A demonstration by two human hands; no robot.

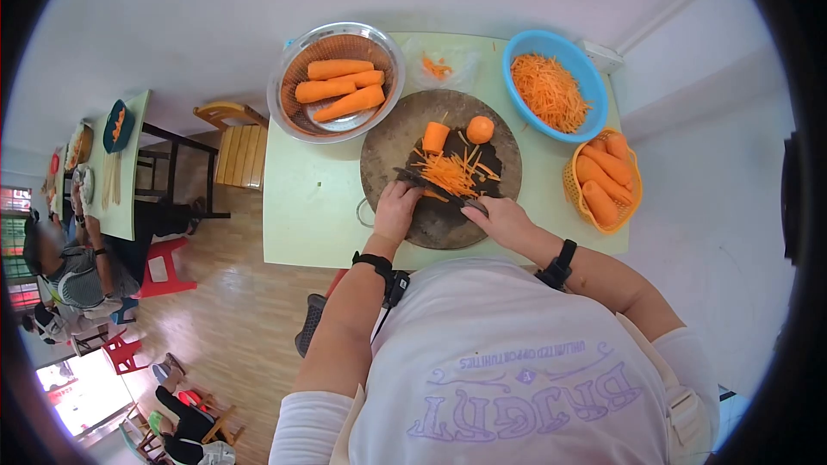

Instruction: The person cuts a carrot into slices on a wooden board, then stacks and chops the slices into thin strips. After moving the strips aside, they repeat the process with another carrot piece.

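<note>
A round dark chopping board (388, 146) bears a pile of carrot shreds (452, 174), a cut carrot piece (435, 137) and a rounder piece (480, 129). My right hand (506, 220) is closed on the handle of a dark knife (444, 193), whose blade lies across the board just below the shreds. At the blade's other end, my left hand (397, 208) rests on the board with its fingers bent; a bit of carrot shows beside the blade, and whether the fingers grip anything is hidden.
Behind the board stand a metal bowl (394, 103) of whole carrots and a blue basin (600, 103) of shreds. A yellow basket (633, 207) of carrots is at right. Shreds lie on a plastic bag (465, 67). Other people sit at far left near another table (127, 189).
</note>
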